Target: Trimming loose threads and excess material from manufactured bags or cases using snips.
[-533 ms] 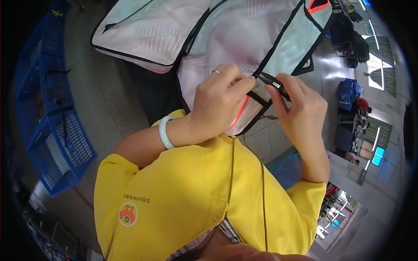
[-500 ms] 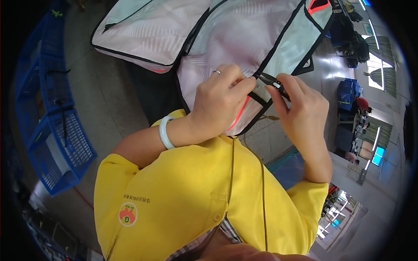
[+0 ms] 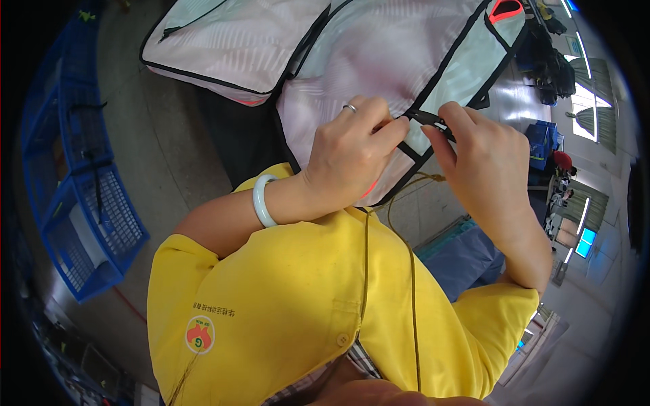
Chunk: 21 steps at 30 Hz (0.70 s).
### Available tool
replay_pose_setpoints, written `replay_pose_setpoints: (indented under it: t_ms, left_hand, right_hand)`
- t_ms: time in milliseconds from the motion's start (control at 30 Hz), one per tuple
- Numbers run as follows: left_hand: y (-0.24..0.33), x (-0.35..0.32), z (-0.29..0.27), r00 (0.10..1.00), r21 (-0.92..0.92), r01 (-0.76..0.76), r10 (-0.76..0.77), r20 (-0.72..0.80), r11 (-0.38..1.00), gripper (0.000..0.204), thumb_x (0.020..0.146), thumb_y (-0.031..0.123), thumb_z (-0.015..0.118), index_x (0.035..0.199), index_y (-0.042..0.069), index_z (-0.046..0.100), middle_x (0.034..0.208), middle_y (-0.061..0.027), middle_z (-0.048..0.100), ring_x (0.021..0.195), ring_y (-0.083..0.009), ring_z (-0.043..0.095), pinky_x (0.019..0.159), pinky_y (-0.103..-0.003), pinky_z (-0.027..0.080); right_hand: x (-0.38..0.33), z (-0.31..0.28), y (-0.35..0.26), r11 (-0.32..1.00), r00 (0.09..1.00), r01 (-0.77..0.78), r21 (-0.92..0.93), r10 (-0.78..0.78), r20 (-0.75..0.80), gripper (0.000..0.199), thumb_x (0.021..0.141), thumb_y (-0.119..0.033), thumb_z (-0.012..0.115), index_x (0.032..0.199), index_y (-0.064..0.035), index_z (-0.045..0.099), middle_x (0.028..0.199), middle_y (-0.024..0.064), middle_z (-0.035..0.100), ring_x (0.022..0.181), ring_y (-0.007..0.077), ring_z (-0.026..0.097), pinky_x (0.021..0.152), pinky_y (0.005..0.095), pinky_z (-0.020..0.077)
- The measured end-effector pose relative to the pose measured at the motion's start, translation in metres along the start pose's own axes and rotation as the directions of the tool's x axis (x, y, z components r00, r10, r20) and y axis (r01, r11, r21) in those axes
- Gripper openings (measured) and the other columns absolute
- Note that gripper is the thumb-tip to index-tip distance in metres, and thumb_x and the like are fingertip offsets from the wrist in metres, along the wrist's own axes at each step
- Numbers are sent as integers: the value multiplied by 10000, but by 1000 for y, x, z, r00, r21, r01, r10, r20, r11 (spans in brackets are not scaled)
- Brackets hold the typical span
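Note:
An open, pale pink-and-grey fabric bag point(image 3: 379, 51) with black binding lies before me, its flap point(image 3: 230, 51) folded out to the left. My left hand point(image 3: 349, 152), wearing a ring and a pale bangle, is closed in a pinch at the black binding near a seam corner; what sits between the fingertips is hidden. Small black thread snips point(image 3: 428, 120) are gripped between thumb and fingers of my right hand point(image 3: 487, 152). Their blades point left, right beside the left fingertips. A brown cord point(image 3: 414, 304) hangs down my yellow shirt toward the right hand.
Blue plastic crates point(image 3: 112, 216) stand on the floor at the left. A dark blue wrapped bundle point(image 3: 467, 254) lies beside my right elbow. Farther right are blue bins point(image 3: 540, 142), black piled goods point(image 3: 552, 78) and other workplaces.
Both hands have shifted slightly right, my right forearm swinging outward. The snips lie flatter, their blades still at the left fingertips. More of the dark blue bundle shows.

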<state>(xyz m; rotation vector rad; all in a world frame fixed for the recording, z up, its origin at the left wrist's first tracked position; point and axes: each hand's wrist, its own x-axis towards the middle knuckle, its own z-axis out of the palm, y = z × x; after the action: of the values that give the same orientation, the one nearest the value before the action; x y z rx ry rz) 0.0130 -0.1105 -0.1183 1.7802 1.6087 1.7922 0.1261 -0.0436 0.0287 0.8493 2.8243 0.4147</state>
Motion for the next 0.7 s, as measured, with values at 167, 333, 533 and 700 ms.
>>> replay_pose_setpoints:
  t_ms: [167, 333, 533, 700]
  left_hand:
    - [-2, -1, -2, 1000, -1, 4, -4, -8, 1000, 271, 644, -61, 674, 895, 41, 684, 758, -47, 523, 681, -209, 557, 565, -323, 465]
    - [-2, 1, 3, 1000, -10, 0, 0, -9, 1000, 265, 643, -53, 677, 889, 45, 685, 764, -43, 529, 693, -208, 563, 566, -321, 472]
    - [-2, 1, 3, 1000, 15, -11, 11, -9, 1000, 253, 649, -42, 679, 885, 46, 684, 761, -38, 527, 692, -208, 563, 566, -317, 472]
    - [-9, -1, -2, 1000, -13, -18, 18, -22, 1000, 251, 687, -63, 661, 913, 46, 679, 797, -57, 545, 681, -199, 556, 570, -300, 469]
  right_hand:
    - [3, 2, -5, 997, 999, 43, -58, -44, -15, 224, 804, -216, 694, 763, -88, 514, 627, 37, 562, 540, 226, 608, 457, 332, 444]
    - [5, 0, -2, 987, 997, 79, -141, -81, -10, 219, 797, -208, 694, 756, -96, 510, 615, 25, 544, 540, 200, 607, 462, 320, 448]
    - [4, -4, 4, 990, 993, 90, -107, -97, -69, 223, 817, -211, 683, 759, -99, 500, 604, 28, 533, 526, 215, 593, 449, 330, 429]
    - [-1, 5, 14, 986, 968, -127, 105, 147, -205, 180, 844, -213, 700, 856, -89, 571, 636, 46, 567, 505, 216, 566, 450, 328, 412]
